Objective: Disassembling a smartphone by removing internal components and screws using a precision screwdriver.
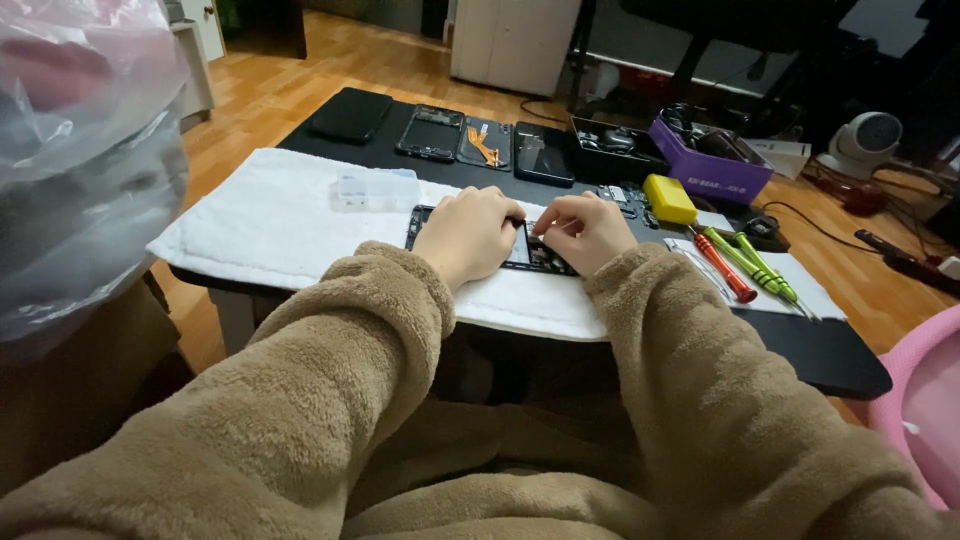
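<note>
dim indoor light | soft shadows | wide-angle edge stretch | near plastic bag (80, 150) blurred

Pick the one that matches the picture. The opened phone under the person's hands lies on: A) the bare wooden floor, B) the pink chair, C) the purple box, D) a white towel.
D: the opened phone sits on the white towel spread over the black table, with the left hand and right hand both resting on it.
</note>
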